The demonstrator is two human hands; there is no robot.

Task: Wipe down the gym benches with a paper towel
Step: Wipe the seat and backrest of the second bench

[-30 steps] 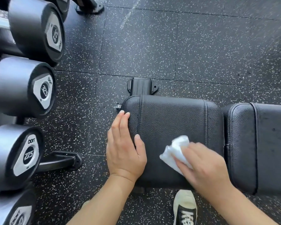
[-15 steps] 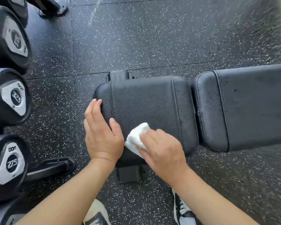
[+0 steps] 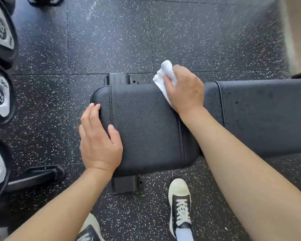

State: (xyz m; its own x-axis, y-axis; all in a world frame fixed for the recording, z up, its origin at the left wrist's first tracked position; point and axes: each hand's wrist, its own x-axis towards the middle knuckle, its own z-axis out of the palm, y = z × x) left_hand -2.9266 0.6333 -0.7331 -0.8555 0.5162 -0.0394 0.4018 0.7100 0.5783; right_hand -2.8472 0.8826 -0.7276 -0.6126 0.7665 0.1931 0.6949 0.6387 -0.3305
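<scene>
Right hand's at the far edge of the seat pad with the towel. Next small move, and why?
Probably sweep the right hand sideways onto the back pad. It grips the paper towel at the far right corner of the seat pad, right beside the gap between the pads, so the neighbouring pad is the nearest surface. The left hand lies flat on the seat pad's left end, bracing.

Dumbbell ends [image 3: 0, 94] crowd the seat pad's [image 3: 146, 129] left side; the floor [image 3: 198, 35] beyond looks open.

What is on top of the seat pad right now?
The left hand rests flat on the seat pad; the right hand holds the paper towel at its far edge. The towel's part beneath that hand is hidden.
</scene>
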